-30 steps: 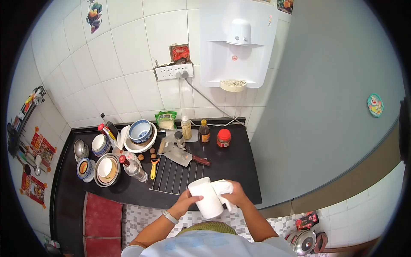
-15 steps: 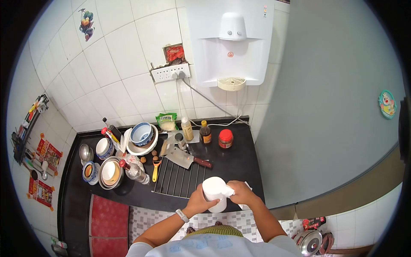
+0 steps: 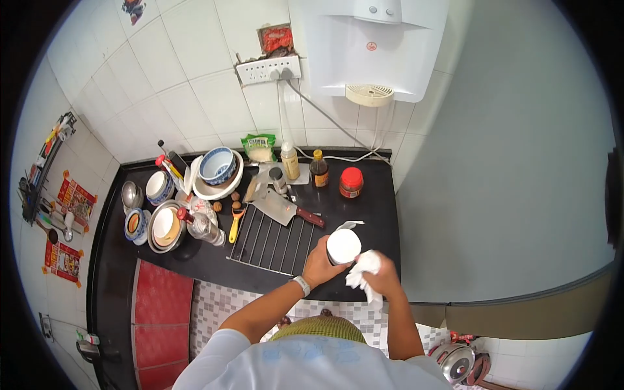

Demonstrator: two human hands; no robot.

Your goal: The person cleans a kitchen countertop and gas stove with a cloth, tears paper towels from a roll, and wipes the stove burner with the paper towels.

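Note:
My left hand [image 3: 319,265] is wrapped round a white cylindrical container [image 3: 343,246], held upright over the counter's front edge. Its round white top faces me; the hand and the angle hide most of its side. Just to the right, my right hand [image 3: 383,278] grips a crumpled white paper towel [image 3: 365,272], whose loose end hangs down. The towel is close to the container's lower right rim; I cannot tell whether they touch. Behind the container a small white and grey piece [image 3: 350,225] shows on the counter, its kind unclear.
A wire rack [image 3: 270,244] lies left of my hands, with a cleaver [image 3: 276,207] across its back edge. Behind stand a red-lidded jar [image 3: 351,182] and a sauce bottle [image 3: 318,170]. A yellow peeler [image 3: 235,225], glass bottle [image 3: 205,229] and stacked bowls [image 3: 218,166] sit left.
The camera view has tilted down. My right hand has come away from the container's upper side and sits lower right, the paper towel now showing more fully. My left hand keeps its hold.

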